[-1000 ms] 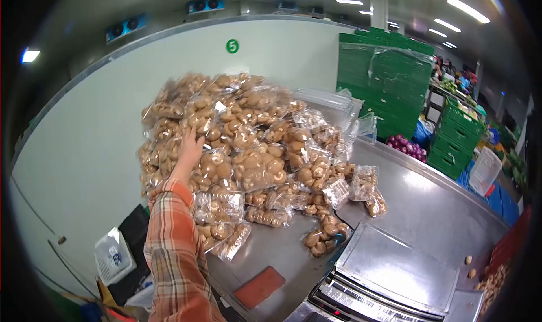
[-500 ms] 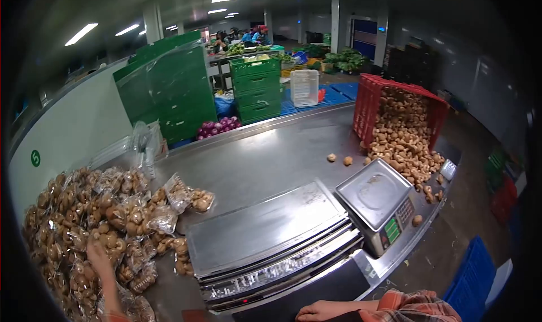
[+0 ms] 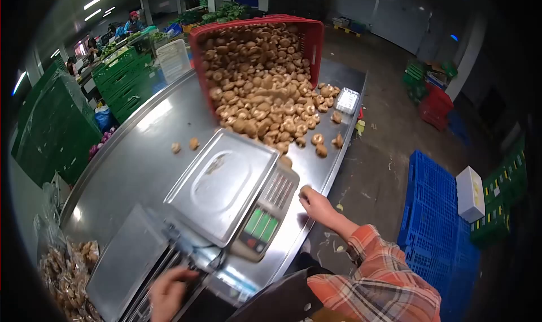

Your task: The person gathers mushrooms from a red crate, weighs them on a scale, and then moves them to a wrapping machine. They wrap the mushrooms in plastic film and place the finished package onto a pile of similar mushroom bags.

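My right hand (image 3: 320, 208) is closed at the table's right side, just past the keypad of the weighing scale (image 3: 226, 178). A brown mushroom (image 3: 305, 191) shows at its fingertips. My left hand (image 3: 167, 292) is smeared by motion over the front edge of the flat metal-topped wrapping machine (image 3: 127, 260), left of the scale. Beyond the scale, a red crate (image 3: 200, 76) lies on its side with loose mushrooms (image 3: 265, 104) spilling from its mouth onto the steel table (image 3: 141, 147). The scale's pan holds nothing.
Bagged mushrooms (image 3: 68, 277) pile up at the lower left. A clear plastic punnet (image 3: 347, 100) sits by the table's right edge. Blue crates (image 3: 432, 220) and a white foam box (image 3: 470, 193) stand on the floor to the right. Green crates (image 3: 124, 76) are stacked beyond the table.
The view has swung right. My left hand has left the bagged mushrooms and come towards the wrapping machine's front. My right hand has reached forward to the mushroom beside the scale.
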`<action>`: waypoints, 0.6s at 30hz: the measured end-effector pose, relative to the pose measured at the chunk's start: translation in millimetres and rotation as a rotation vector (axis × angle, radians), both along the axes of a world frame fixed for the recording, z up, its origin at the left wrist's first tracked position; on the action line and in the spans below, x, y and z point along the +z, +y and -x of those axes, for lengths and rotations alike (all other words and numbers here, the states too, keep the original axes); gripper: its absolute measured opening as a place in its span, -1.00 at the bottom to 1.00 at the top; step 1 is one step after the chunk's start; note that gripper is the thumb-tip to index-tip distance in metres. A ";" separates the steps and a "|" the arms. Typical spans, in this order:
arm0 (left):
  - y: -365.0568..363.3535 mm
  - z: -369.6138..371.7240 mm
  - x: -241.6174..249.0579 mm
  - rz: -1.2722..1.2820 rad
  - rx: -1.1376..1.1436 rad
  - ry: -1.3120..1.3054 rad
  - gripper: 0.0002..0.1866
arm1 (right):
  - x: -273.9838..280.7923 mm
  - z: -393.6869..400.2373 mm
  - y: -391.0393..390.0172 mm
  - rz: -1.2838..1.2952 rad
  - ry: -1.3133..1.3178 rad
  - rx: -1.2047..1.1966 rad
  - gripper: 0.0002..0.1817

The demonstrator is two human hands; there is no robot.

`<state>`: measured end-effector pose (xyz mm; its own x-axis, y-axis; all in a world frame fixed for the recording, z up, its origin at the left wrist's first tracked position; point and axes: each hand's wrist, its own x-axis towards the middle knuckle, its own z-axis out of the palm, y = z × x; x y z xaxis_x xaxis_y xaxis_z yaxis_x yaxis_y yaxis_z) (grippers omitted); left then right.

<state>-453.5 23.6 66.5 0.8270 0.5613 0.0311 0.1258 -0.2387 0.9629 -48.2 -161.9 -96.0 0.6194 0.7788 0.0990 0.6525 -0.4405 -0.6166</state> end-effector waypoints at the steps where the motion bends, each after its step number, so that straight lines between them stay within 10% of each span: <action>1: -15.3 -43.8 -11.1 0.096 -0.074 0.114 -0.64 | -7.2 -32.5 -0.7 0.060 -0.248 0.074 -0.66; 3: -39.8 -138.8 -32.2 0.190 -0.231 0.145 -0.67 | -0.6 -68.1 1.4 0.481 -0.181 0.274 -0.58; 9: -70.4 -284.7 -87.3 0.302 -0.329 0.257 -0.56 | -2.7 -149.2 4.7 0.247 0.092 0.537 -0.73; 18: -56.9 -365.0 -126.2 0.391 -0.163 0.248 -0.63 | 5.6 -317.3 138.6 -0.146 0.061 0.003 -0.71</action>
<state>-88.5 -33.3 -59.7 0.8606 0.3546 -0.3656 0.3541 0.0994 0.9299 269.1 -23.3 -90.4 0.6256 0.7605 0.1738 0.6131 -0.3416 -0.7124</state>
